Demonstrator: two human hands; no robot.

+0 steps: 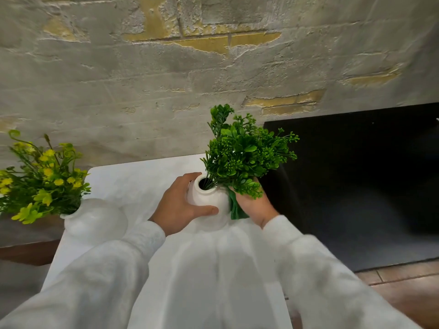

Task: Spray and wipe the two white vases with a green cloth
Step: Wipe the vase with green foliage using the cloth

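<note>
Hidden, cropped and blurred parts at the white table

The right hand (pixel 255 205) is partly covered by the green sprigs (pixel 242 153), so its fingers cannot be counted, and only a strip of the green cloth (pixel 236 207) shows between it and the held vase (pixel 210 200), whose far side and base are out of sight. The left hand (pixel 177 205) covers that vase's near left side. The right sleeve (pixel 316 269) is smeared with blur. The second vase (pixel 95 219) has its mouth buried under yellow flowers (pixel 42 176), which the left edge crops.
</note>
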